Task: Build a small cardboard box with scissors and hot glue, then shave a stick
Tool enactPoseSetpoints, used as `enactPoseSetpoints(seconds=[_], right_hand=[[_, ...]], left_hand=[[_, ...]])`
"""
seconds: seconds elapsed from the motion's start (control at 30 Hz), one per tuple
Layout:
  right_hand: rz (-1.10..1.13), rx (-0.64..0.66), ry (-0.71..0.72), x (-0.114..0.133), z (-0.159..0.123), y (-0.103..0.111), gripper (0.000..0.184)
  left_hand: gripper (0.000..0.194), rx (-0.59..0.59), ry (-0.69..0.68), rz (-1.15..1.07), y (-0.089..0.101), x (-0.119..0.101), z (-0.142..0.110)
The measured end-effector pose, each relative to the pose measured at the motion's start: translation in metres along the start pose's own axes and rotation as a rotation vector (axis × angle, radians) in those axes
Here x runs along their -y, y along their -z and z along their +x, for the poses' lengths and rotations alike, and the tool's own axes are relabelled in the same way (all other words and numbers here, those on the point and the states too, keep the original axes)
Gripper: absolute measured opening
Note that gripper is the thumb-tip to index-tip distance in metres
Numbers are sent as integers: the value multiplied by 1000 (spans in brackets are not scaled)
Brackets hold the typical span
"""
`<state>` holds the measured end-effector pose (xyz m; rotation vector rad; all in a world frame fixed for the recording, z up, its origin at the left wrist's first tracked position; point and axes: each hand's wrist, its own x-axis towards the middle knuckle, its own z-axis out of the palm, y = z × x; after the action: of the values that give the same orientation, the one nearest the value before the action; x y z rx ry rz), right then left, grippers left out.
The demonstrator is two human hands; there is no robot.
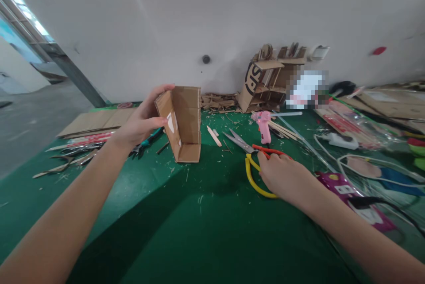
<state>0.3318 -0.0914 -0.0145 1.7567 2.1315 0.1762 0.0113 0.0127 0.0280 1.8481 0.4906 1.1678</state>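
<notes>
My left hand [141,121] grips a folded cardboard piece [183,122] by its left flap, holding it upright just above the green mat [206,226]. My right hand [282,175] rests on the mat with its fingers curled onto the yellow and orange handles of a pair of scissors [251,153], whose blades point away to the upper left. A pink glue gun [262,126] stands just behind the scissors. A small wooden stick [214,136] lies between the cardboard piece and the scissors.
Pliers and hand tools [79,153] lie left, beside flat cardboard sheets [96,121]. A cardboard model [268,78] and scraps stand against the white wall. White cables [365,164], a pink packet [348,191] and plastic-wrapped items [352,124] crowd the right.
</notes>
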Motion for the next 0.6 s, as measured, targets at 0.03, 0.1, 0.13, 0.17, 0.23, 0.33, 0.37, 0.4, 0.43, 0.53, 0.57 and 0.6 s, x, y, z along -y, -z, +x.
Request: enactPoseSetpoints(seconds=[0.03,0.1,0.13,0.17,0.23,0.33,0.37,0.4,0.43,0.53,0.57,0.6], right_hand=[[10,-36,-7,3,0,0,33],[66,-90,-33,9,2,4,31],[100,-113,-46,13,4,7,29],[132,-127,-50,18,7,10,27],[184,-155,-49,26,16,14,25],[216,-206,-12,38,37,17,26],[219,-224,-2,41,45,18,27],[227,-241,4,44,54,18,28],[241,-257,2,45,62,19,28],[266,-306,-10,43,77,22,28],[277,-310,-21,38,77,23,29],[289,-292,-40,32,75,24,33]], left_hand=[[69,-1,-1,1,1,1,0],[69,-2,-6,10,1,2,0],[69,-1,-7,20,1,2,0],[68,-1,-7,33,2,2,0],[69,-6,-8,63,1,1,1],[67,-36,-12,83,0,-1,1],[67,-49,-12,73,-1,-2,1],[66,-63,-13,58,-2,-2,0],[66,-75,-14,43,-3,-3,0],[69,-72,-19,35,-8,-4,0],[70,-61,-21,47,-9,-4,0],[71,-52,-24,61,-11,-4,0]])
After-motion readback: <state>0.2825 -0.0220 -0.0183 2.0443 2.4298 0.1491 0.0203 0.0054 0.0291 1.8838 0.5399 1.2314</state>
